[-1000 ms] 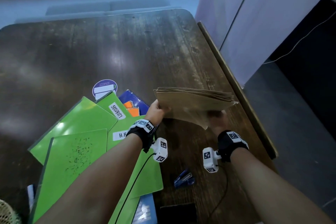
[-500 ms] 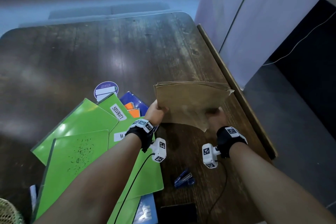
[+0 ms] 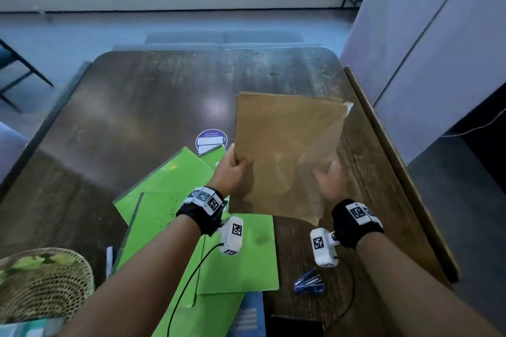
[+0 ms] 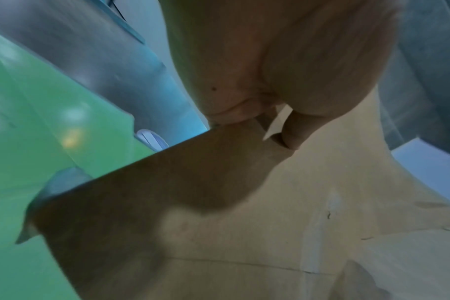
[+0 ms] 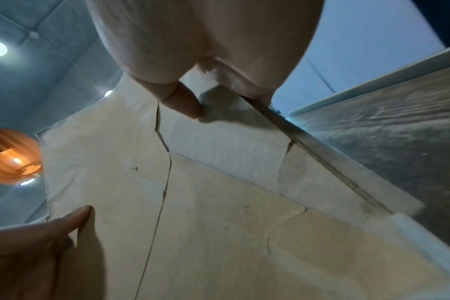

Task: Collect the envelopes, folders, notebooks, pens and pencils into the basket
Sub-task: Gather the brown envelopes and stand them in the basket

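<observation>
I hold a stack of brown envelopes (image 3: 284,150) upright above the dark wooden table (image 3: 137,107), its broad face towards me. My left hand (image 3: 234,169) pinches the stack's left edge, thumb on the front face. My right hand (image 3: 328,178) pinches its lower right part, thumb on the paper. Close up, the left wrist view shows the envelopes (image 4: 219,233) under my left hand (image 4: 278,121), and the right wrist view shows the envelopes (image 5: 219,203) with my right hand (image 5: 190,95). Several green folders (image 3: 169,194) lie fanned out below my left forearm. The woven basket (image 3: 46,282) stands at the lower left.
A round purple sticker (image 3: 210,139) sits on the table beyond the folders. A blue stapler (image 3: 309,282) lies near my right wrist and a dark flat object (image 3: 295,325) at the front edge. A wooden strip (image 3: 397,161) borders the table's right side, with a pale partition (image 3: 438,49) beyond.
The envelope stack has tipped from nearly flat to upright and risen, its face now towards me. Both hands kept their hold. The head view pulled back, bringing the basket into sight.
</observation>
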Motion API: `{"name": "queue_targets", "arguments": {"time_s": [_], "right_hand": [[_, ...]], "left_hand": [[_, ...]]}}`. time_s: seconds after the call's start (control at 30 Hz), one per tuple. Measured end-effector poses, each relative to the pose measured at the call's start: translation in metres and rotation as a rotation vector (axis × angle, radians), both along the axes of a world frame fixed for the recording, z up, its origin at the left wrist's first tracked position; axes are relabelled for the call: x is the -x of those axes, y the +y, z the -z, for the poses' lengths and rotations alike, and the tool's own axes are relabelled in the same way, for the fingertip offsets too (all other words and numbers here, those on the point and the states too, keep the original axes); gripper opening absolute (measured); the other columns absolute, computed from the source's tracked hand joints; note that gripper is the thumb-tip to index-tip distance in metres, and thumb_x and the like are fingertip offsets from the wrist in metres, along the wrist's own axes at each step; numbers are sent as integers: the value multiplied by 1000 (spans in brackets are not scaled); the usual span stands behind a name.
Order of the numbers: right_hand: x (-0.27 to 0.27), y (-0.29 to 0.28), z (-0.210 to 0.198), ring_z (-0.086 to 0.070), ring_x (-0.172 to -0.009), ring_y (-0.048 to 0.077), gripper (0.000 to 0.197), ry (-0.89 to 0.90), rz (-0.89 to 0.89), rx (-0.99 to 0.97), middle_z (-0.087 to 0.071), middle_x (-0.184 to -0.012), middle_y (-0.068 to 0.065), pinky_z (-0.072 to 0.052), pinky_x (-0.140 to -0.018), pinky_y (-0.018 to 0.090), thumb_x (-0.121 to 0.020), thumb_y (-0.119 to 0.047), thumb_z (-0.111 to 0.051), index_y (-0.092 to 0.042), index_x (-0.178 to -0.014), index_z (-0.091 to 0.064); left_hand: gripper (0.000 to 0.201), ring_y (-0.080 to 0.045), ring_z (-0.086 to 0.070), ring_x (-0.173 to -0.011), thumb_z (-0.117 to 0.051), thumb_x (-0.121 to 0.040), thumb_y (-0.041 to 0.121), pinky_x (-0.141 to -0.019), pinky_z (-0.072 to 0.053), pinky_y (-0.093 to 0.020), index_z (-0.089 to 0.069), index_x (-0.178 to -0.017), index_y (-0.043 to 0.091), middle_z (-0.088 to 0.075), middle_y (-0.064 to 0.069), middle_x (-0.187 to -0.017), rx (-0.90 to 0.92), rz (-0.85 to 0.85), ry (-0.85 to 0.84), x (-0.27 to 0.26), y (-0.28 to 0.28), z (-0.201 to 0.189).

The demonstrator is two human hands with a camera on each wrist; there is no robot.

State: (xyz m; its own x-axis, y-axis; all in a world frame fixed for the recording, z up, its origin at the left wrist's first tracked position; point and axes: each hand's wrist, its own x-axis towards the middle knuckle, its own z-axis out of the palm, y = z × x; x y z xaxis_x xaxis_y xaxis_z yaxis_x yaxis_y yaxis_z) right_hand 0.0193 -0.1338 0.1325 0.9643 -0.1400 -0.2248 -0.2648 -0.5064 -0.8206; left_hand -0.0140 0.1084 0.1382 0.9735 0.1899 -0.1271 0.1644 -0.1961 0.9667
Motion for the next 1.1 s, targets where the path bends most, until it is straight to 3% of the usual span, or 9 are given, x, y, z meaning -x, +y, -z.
{"name": "queue_targets", "arguments": {"time_s": [0.17, 0.37, 0.57, 0.63, 0.7, 0.87, 0.97, 1.03, 1.1], "right_hand": [[14, 78, -9, -63, -113, 28, 46, -24, -113, -55, -67, -122, 11, -49, -100, 41, -86, -7, -61, -9, -131, -53], [54, 186, -8, -61, -114, 28, 59, -13, -231, -75, -65, -125, 8, -47, -102, 44, -79, -19, -60, -16, -137, -46], [110, 289, 1, -60, -106, 27, 50, 24, -265, -141, -63, -114, 1, -49, -98, 39, -85, -9, -53, -18, -133, -48], [133, 323, 6, -61, -103, 25, 50, 37, -273, -163, -65, -112, 1, -49, -97, 37, -85, -8, -53, -19, -133, -48], [153, 353, 11, -61, -104, 24, 49, 44, -278, -186, -66, -115, 3, -49, -97, 38, -85, -5, -54, -17, -133, -49], [198, 421, 35, -67, -95, 20, 51, 137, -365, -298, -69, -111, 4, -54, -87, 38, -83, -2, -53, -21, -130, -48], [215, 455, 61, -69, -99, 22, 56, 206, -432, -306, -71, -109, 0, -57, -89, 44, -69, -19, -59, -35, -123, -54], [220, 471, 90, -69, -100, 23, 52, 234, -488, -293, -73, -107, -2, -57, -90, 50, -63, -25, -61, -41, -113, -61], [233, 485, 86, -70, -100, 23, 37, 260, -501, -285, -74, -101, -3, -57, -90, 49, -67, -17, -61, -33, -100, -66]], "left_hand": [[28, -16, -64, -101, -55, -96, 2, -86, -50, -22, -55, -117, 20, -68, 0, -111, 72, -81, 0, 45, 69, -17], [30, -19, -65, -107, -64, -79, 31, -101, -49, -44, -55, -107, 29, -70, 0, -111, 19, -198, -42, 108, 175, -12], [28, -19, -67, -105, -64, -79, 26, -99, -50, -51, -56, -103, 39, -72, 3, -108, 43, -285, -13, 171, 270, 8], [30, -20, -67, -106, -63, -80, 23, -99, -51, -48, -58, -104, 39, -72, 2, -110, 55, -300, -3, 194, 303, 13], [29, -14, -67, -102, -62, -85, 12, -95, -51, -38, -57, -108, 30, -71, 2, -109, 67, -316, 13, 213, 332, 15], [32, -7, -68, -84, -56, -92, -6, -74, -51, -22, -57, -107, 23, -73, 10, -94, 129, -398, 87, 253, 403, 27], [36, -1, -65, -61, -52, -92, -10, -55, -50, -16, -57, -109, 21, -71, 8, -81, 137, -445, 141, 275, 439, 34], [37, -5, -64, -61, -53, -91, -11, -56, -52, -19, -57, -114, 19, -69, 2, -84, 125, -445, 186, 288, 462, 43], [38, -12, -64, -72, -55, -90, -11, -64, -52, -23, -58, -116, 17, -70, 0, -88, 95, -419, 235, 298, 481, 53]]}}
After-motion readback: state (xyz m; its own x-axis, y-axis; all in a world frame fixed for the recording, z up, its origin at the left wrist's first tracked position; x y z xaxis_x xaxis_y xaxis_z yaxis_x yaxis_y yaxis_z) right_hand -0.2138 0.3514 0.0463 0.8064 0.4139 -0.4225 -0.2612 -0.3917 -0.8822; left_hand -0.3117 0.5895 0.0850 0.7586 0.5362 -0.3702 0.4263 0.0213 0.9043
